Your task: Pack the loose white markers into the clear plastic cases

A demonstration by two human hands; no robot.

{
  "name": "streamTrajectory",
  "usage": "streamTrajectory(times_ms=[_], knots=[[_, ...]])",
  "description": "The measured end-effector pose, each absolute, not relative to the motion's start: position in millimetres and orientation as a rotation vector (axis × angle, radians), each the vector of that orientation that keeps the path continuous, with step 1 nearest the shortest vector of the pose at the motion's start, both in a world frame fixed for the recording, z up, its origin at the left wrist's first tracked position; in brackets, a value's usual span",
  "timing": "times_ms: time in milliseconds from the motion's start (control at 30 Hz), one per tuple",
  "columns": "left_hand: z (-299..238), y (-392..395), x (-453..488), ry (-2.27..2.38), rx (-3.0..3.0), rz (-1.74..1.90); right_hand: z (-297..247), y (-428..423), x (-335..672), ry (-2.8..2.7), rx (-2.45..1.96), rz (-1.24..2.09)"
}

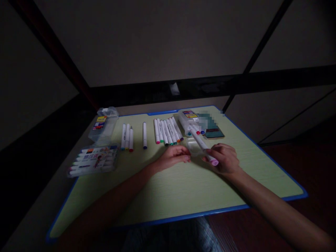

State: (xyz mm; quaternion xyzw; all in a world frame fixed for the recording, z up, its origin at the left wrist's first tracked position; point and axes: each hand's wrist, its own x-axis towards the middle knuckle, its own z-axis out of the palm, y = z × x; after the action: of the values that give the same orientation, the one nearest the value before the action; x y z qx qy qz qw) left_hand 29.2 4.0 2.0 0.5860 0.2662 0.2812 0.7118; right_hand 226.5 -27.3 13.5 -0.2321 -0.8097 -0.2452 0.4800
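Observation:
My right hand [226, 158] grips a white marker with a pink end [201, 145]. The marker's far end points into the mouth of a clear plastic case [186, 122]; I cannot tell how deep it reaches. Several marker ends, red and blue among them, show at that mouth. Below it the case's clear lid [194, 147] hangs open over the table. My left hand [175, 156] is beside the lid, fingers loosely bent and apart, holding nothing. Just beyond it lies a row of several white markers [168, 132] with coloured ends.
A single dark-blue-ended marker [145, 135] and three more markers [127, 137] lie left of the row. Further left are an open clear case [103, 126] and a filled marker pack [93, 161] overhanging the blue table edge. A green booklet [214, 130] lies behind the right-hand case.

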Motion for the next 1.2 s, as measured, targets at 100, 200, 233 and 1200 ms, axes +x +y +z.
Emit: streamTrajectory(times_ms=[100,200,233,1200], knots=[[1,4,29,0.584,1.3,0.627,11,-25,227,-1.952,-0.583,-0.627],[1,4,30,0.594,1.302,0.628,9,-24,228,-1.948,-0.644,-0.631],[1,4,31,0.596,1.305,0.629,9,-24,228,-1.95,-0.667,-0.628],[-6,4,32,0.585,1.386,0.617,-7,-7,231,-1.961,-0.971,-0.326]])
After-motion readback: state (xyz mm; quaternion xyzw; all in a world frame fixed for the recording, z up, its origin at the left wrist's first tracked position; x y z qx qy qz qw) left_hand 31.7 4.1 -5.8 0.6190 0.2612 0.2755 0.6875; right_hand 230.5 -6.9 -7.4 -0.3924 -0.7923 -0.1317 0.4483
